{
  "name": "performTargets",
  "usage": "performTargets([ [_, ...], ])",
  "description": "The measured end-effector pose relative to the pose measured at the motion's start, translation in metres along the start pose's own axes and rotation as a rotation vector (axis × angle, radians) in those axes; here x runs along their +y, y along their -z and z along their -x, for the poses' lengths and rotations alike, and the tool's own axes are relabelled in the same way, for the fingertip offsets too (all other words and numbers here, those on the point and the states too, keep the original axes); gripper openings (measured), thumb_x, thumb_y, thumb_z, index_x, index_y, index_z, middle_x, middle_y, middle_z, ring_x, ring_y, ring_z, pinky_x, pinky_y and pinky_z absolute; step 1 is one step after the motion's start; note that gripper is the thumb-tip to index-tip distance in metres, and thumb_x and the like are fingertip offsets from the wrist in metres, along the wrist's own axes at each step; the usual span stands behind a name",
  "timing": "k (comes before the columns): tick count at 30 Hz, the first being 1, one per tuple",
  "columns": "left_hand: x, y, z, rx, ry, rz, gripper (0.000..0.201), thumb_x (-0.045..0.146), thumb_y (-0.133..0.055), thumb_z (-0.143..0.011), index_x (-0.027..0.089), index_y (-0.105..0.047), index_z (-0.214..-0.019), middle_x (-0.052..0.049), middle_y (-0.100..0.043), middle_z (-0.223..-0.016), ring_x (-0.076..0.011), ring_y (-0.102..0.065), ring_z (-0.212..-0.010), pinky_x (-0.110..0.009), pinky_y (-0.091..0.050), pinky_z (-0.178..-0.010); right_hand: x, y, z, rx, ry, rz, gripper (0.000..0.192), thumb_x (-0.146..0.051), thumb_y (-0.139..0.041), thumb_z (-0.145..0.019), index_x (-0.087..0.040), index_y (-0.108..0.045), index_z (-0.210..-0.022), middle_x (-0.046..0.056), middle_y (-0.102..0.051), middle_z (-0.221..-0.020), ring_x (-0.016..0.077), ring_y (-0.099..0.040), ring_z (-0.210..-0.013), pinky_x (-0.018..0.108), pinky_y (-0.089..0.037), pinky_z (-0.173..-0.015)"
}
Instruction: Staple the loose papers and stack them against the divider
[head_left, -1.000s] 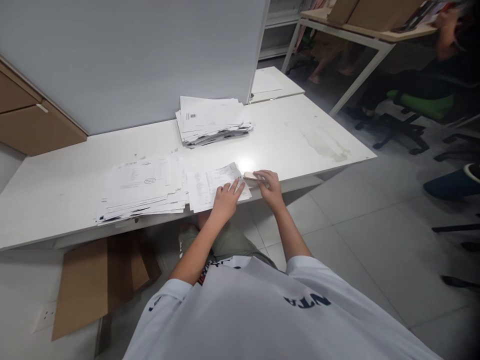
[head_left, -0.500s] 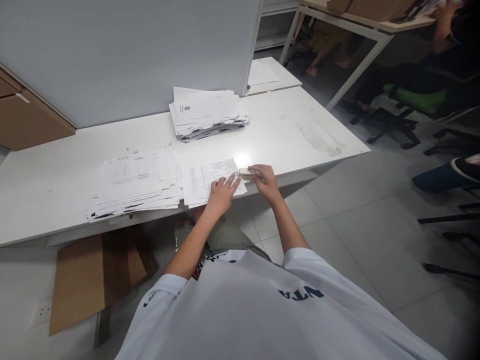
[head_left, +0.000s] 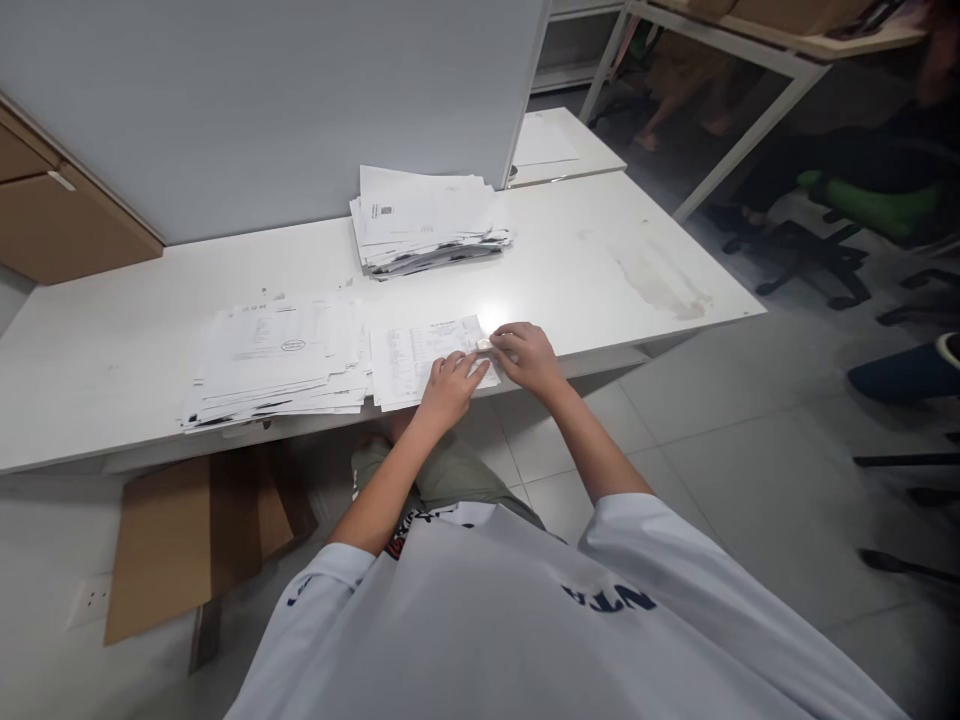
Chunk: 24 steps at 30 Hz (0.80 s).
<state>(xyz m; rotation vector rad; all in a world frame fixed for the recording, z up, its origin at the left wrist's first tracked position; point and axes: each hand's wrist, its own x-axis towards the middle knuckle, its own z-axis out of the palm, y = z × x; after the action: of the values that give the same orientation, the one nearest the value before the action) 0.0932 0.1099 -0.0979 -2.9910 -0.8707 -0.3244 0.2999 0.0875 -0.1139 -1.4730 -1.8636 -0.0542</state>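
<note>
A thin set of printed sheets (head_left: 420, 355) lies at the near edge of the white desk (head_left: 600, 270). My left hand (head_left: 450, 385) rests flat on its right part, fingers spread. My right hand (head_left: 527, 356) is closed over a small cream stapler (head_left: 484, 344), whose tip sits at the sheets' right corner; most of the stapler is hidden under the fingers. A wide, loose pile of papers (head_left: 277, 360) lies just left of the sheets. A thicker stack of papers (head_left: 424, 220) sits further back by the grey partition.
A grey partition (head_left: 300, 100) stands along the desk's far side. Flattened cardboard (head_left: 187, 530) leans under the desk at left. Another person's legs and green-seated chair (head_left: 862, 195) are at far right, by a wooden-topped table (head_left: 787, 40). Tiled floor lies right of the desk.
My right hand has closed further over the stapler, hiding most of it, and pushed it onto the sheets' corner. My left hand stays on the sheets. The view shifted slightly.
</note>
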Motion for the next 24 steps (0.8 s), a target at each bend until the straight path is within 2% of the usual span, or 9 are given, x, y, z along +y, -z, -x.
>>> performTargets([
  [4, -0.001, -0.001, -0.003, -0.037, -0.009, 0.021, 0.055, 0.003, -0.037, -0.09, 0.022, -0.048, -0.14, -0.011, -0.048, -0.145, -0.0283, -0.043, -0.131, -0.045, -0.041, -0.1, -0.003, -0.011, 0.006, 0.055, -0.042, 0.012, 0.019, -0.03, -0.049, -0.093, -0.024, -0.067, -0.096, 0.009, -0.068, -0.098, 0.0259, -0.059, -0.097, 0.044, -0.044, -0.086],
  [8, 0.0, -0.003, -0.003, -0.052, -0.006, 0.029, 0.053, 0.002, -0.038, -0.089, 0.013, -0.048, -0.14, -0.013, -0.048, -0.146, -0.0282, -0.041, -0.136, -0.042, -0.04, -0.106, 0.001, -0.024, 0.01, 0.099, -0.025, 0.018, 0.018, -0.03, -0.05, -0.091, -0.024, -0.066, -0.096, 0.009, -0.068, -0.095, 0.0265, -0.059, -0.094, 0.047, -0.043, -0.089],
  [11, -0.001, 0.0, -0.003, -0.072, 0.026, 0.047, 0.055, -0.002, -0.041, -0.084, 0.007, -0.048, -0.139, -0.016, -0.049, -0.145, -0.0279, -0.042, -0.137, -0.041, -0.039, -0.11, 0.009, -0.029, 0.012, 0.096, 0.009, 0.024, 0.019, -0.031, -0.05, -0.09, -0.023, -0.065, -0.098, 0.011, -0.068, -0.097, 0.0276, -0.059, -0.096, 0.049, -0.043, -0.089],
  [14, -0.007, 0.01, -0.007, -0.122, 0.066, 0.133, 0.061, -0.005, -0.041, -0.081, 0.009, -0.048, -0.14, -0.015, -0.051, -0.143, -0.0249, -0.045, -0.135, -0.038, -0.042, -0.109, 0.02, -0.033, 0.015, 0.076, 0.032, 0.032, 0.022, -0.031, -0.05, -0.09, -0.022, -0.065, -0.104, 0.013, -0.068, -0.103, 0.0291, -0.059, -0.1, 0.05, -0.043, -0.091],
  [16, -0.019, 0.019, -0.011, -0.145, 0.114, 0.255, 0.061, -0.004, -0.04, -0.082, 0.013, -0.051, -0.139, -0.011, -0.053, -0.141, -0.0229, -0.051, -0.131, -0.036, -0.045, -0.105, 0.026, -0.036, 0.019, 0.046, 0.033, 0.039, 0.028, -0.033, -0.05, -0.09, -0.021, -0.064, -0.111, 0.014, -0.067, -0.11, 0.0306, -0.058, -0.106, 0.051, -0.043, -0.093],
  [18, -0.037, 0.031, -0.014, -0.121, 0.199, 0.428, 0.055, -0.001, -0.04, -0.084, 0.018, -0.06, -0.132, -0.006, -0.06, -0.135, -0.0213, -0.057, -0.124, -0.033, -0.048, -0.103, 0.029, -0.042, 0.022, 0.045, 0.024, 0.058, 0.036, -0.034, -0.049, -0.09, -0.021, -0.062, -0.12, 0.015, -0.065, -0.118, 0.0319, -0.057, -0.113, 0.051, -0.042, -0.096],
  [21, -0.073, 0.051, -0.019, -0.043, 0.372, 0.709, 0.041, 0.006, -0.045, -0.086, 0.023, -0.073, -0.112, 0.0, -0.07, -0.118, -0.0209, -0.064, -0.113, -0.031, -0.049, -0.099, 0.028, -0.052, 0.027, 0.149, 0.002, 0.129, 0.046, -0.034, -0.047, -0.089, -0.022, -0.058, -0.131, 0.014, -0.062, -0.127, 0.032, -0.056, -0.118, 0.05, -0.042, -0.098],
  [24, -0.108, 0.078, -0.033, 0.085, 0.551, 0.816, 0.028, 0.013, -0.054, -0.085, 0.02, -0.076, -0.101, 0.0, -0.074, -0.107, -0.0237, -0.067, -0.106, -0.032, -0.051, -0.095, 0.025, -0.061, 0.029, 0.265, 0.013, 0.19, 0.053, -0.032, -0.046, -0.088, -0.025, -0.051, -0.14, 0.011, -0.06, -0.131, 0.0313, -0.057, -0.118, 0.049, -0.045, -0.097],
])
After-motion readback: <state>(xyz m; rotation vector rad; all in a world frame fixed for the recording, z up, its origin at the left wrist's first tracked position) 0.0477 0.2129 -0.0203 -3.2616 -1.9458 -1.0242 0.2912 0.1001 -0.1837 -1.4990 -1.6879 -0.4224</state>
